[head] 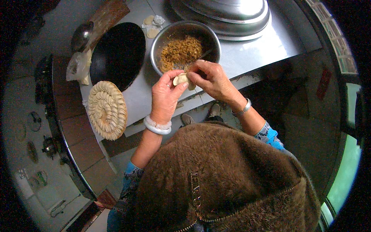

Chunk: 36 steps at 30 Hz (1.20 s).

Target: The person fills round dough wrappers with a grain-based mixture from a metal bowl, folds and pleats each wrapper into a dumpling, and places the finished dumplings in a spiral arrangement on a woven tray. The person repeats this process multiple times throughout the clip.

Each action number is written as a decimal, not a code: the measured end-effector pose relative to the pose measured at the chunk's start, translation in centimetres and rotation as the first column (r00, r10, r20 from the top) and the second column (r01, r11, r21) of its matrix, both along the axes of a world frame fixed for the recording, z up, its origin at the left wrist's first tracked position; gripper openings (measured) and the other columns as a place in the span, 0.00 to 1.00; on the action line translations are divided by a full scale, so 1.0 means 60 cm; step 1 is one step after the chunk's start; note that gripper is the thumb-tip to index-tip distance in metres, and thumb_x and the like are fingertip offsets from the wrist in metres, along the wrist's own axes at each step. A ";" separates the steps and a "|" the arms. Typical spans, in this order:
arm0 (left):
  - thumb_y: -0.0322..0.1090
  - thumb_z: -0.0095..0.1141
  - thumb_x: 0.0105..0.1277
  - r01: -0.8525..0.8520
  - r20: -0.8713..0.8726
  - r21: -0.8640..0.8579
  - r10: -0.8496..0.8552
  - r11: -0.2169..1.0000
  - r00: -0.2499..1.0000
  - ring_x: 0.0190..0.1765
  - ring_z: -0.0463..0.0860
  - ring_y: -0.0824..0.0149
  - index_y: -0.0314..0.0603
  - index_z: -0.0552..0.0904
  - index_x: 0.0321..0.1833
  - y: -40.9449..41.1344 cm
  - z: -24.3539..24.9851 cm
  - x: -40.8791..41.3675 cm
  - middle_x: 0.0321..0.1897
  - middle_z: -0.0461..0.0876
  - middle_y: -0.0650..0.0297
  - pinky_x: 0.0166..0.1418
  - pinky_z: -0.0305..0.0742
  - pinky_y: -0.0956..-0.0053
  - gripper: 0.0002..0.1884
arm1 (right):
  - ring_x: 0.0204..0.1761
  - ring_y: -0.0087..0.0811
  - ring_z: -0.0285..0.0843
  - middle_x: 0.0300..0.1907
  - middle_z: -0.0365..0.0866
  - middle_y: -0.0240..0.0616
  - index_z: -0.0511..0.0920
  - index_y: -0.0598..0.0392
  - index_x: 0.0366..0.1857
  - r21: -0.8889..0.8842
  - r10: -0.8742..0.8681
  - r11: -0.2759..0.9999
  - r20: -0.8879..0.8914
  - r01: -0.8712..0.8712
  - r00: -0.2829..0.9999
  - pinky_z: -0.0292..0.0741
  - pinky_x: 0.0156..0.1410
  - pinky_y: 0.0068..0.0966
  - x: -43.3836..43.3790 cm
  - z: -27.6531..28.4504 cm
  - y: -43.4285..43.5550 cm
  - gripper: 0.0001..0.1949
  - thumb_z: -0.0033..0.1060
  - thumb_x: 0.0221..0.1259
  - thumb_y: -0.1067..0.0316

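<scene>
My left hand (pixel 165 94) holds a folded dough dumpling (pixel 181 79) between thumb and fingers. From the other side, my right hand (pixel 213 78) pinches the dough's edge. Both hands are just over the near rim of a stainless steel bowl (pixel 153 55). Crumbly orange-brown filling (pixel 185 47) lies inside, with a thin utensil handle (pixel 206 54) sticking out at the right. My fingers partly cover the dumpling, so its seam cannot be made out. To the left, pleated dumplings (pixel 105 107) are arranged in rings on a round tray (pixel 123 116).
A large dark wok (pixel 117 55) stands left of the bowl, beside a plastic bag (pixel 76 68). Behind the bowl lie round pale dough pieces (pixel 152 33) with crumpled paper (pixel 158 20). Large metal basins (pixel 223 17) occupy the back right. The counter's front edge (pixel 200 100) runs below my hands.
</scene>
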<state>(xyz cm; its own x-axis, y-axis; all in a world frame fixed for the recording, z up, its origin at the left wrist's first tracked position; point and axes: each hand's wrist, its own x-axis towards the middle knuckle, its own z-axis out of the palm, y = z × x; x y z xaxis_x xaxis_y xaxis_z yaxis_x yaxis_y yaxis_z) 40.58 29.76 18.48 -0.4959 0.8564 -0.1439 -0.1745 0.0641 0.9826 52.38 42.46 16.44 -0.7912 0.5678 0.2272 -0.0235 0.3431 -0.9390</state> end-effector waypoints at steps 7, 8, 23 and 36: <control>0.20 0.58 0.63 -0.024 0.047 0.031 0.022 0.999 0.999 0.47 0.79 0.73 0.31 0.76 0.52 -0.009 -0.004 -0.001 0.45 0.80 0.62 0.55 0.75 0.78 0.14 | 0.26 0.38 0.76 0.24 0.77 0.45 0.78 0.61 0.31 -0.075 0.041 0.996 0.038 -0.038 0.998 0.72 0.34 0.31 0.012 0.022 0.003 0.10 0.60 0.62 0.64; 0.20 0.58 0.63 -0.009 0.051 0.019 0.008 1.000 0.999 0.47 0.79 0.73 0.31 0.76 0.52 -0.009 -0.003 0.000 0.45 0.80 0.62 0.55 0.75 0.78 0.14 | 0.26 0.38 0.76 0.23 0.77 0.45 0.78 0.61 0.30 -0.015 0.010 1.000 0.002 -0.010 1.000 0.72 0.34 0.31 0.011 0.020 0.002 0.10 0.60 0.62 0.64; 0.24 0.59 0.63 0.049 0.082 0.005 -0.049 0.999 0.995 0.46 0.80 0.72 0.31 0.75 0.53 -0.010 -0.007 0.004 0.44 0.81 0.61 0.53 0.76 0.77 0.16 | 0.25 0.34 0.74 0.22 0.76 0.44 0.78 0.61 0.31 -0.031 0.023 0.999 0.107 -0.020 0.994 0.71 0.32 0.31 0.019 0.014 -0.006 0.11 0.58 0.64 0.63; 0.25 0.61 0.62 0.063 0.164 -0.025 -0.058 0.998 0.985 0.45 0.81 0.72 0.32 0.75 0.49 -0.012 -0.008 0.001 0.42 0.82 0.59 0.52 0.76 0.78 0.13 | 0.27 0.31 0.75 0.24 0.77 0.42 0.78 0.63 0.33 -0.040 0.076 0.997 0.161 -0.071 0.984 0.72 0.34 0.30 0.028 0.016 -0.001 0.11 0.57 0.65 0.64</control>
